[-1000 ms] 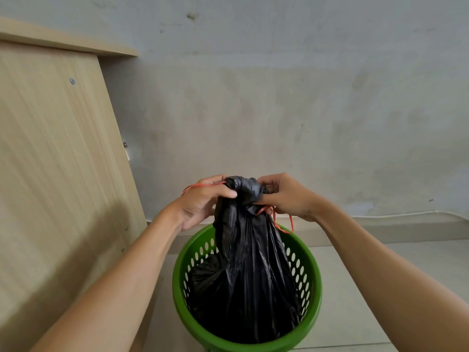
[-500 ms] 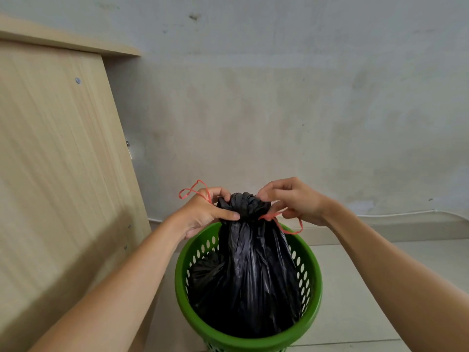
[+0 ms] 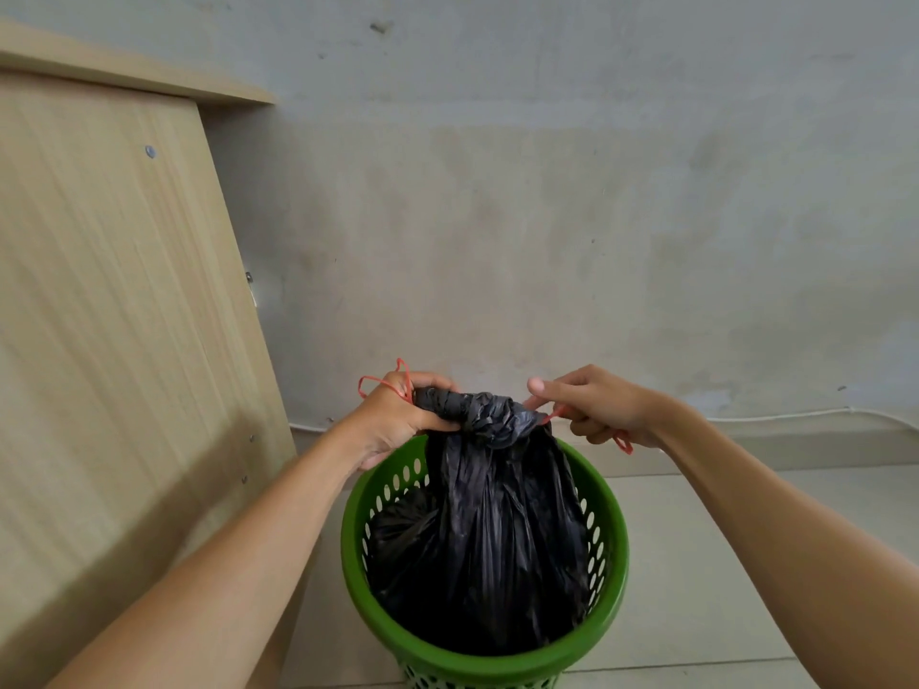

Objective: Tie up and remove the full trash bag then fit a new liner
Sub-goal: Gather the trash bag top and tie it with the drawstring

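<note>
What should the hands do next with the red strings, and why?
Probably pull the two red string ends apart to tighten the tie. The left hand and right hand each hold an end of the red string, and the black bag, its neck bunched, still sits in the green bin.

Grey, stained wall (image 3: 547,216) behind the hands, big light wooden board (image 3: 109,315) to their left, pale tiled floor (image 3: 696,564) below, thin white cable (image 3: 795,416) along the wall's bottom edge.
</note>
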